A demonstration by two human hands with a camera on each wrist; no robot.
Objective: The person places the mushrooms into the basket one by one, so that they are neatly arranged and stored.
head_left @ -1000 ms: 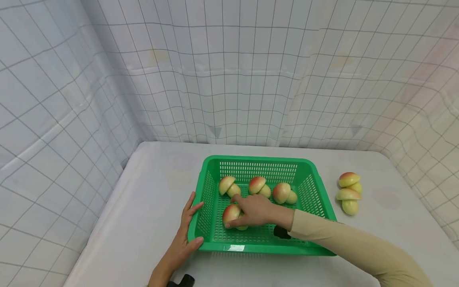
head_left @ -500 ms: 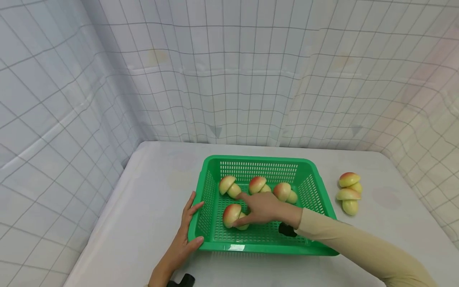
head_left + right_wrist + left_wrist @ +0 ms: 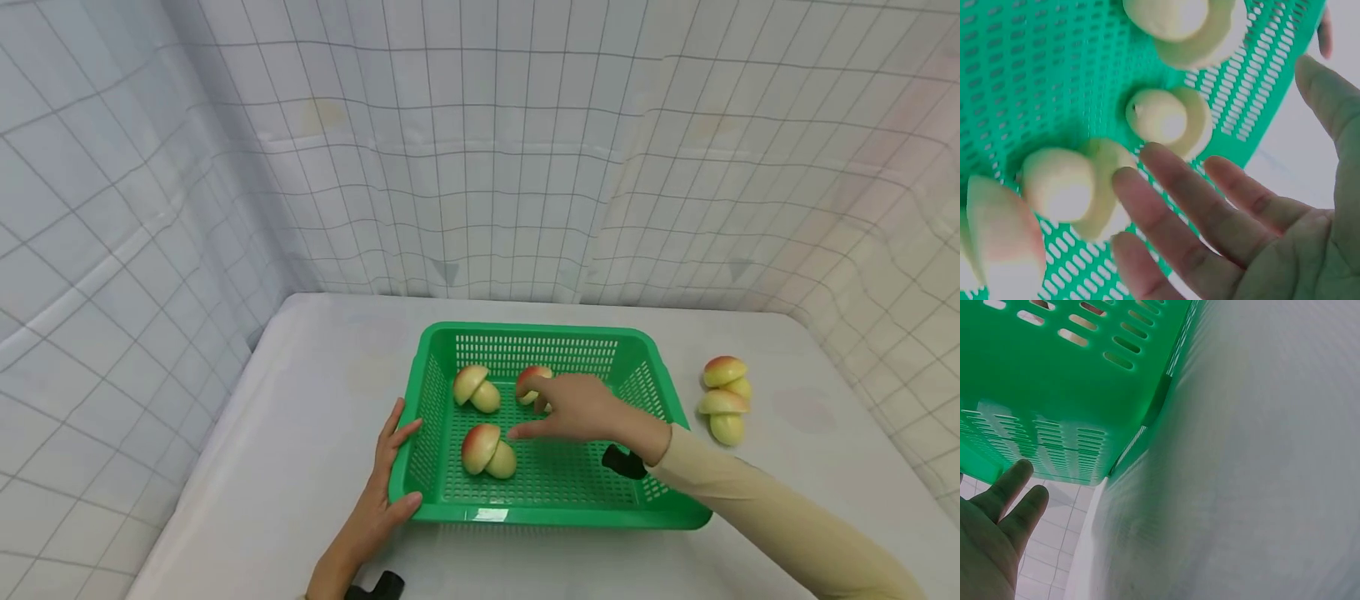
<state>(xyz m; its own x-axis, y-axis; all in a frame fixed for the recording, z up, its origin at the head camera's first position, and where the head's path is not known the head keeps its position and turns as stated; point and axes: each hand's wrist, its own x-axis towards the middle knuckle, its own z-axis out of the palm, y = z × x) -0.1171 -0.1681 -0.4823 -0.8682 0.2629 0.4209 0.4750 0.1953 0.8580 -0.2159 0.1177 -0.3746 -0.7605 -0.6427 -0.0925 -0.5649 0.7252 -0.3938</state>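
My right hand (image 3: 577,408) hovers over the green plastic basket (image 3: 555,517), fingers spread and holding nothing. Below and left of its thumb lies a mushroom-shaped piece (image 3: 480,450) with a red-yellow cap and a pale yellow stem. Two similar mushrooms stay along the back: one at left (image 3: 470,385), one in the middle (image 3: 534,379) partly covered by my fingers. A further mushroom (image 3: 1007,240) shows in the right wrist view; my hand hides it in the head view. My left hand (image 3: 377,500) rests at the basket's front left corner, fingers straight along the side, thumb at the rim.
Two more mushrooms stand outside the basket on the white table at right, the far one (image 3: 724,371) touching the near one (image 3: 726,421). White grid-patterned cloth (image 3: 480,167) hangs behind and on both sides of the table.
My right hand has drawn back to the right, off the front left mushroom, which stays in its place in the basket. My left hand keeps its place at the corner.
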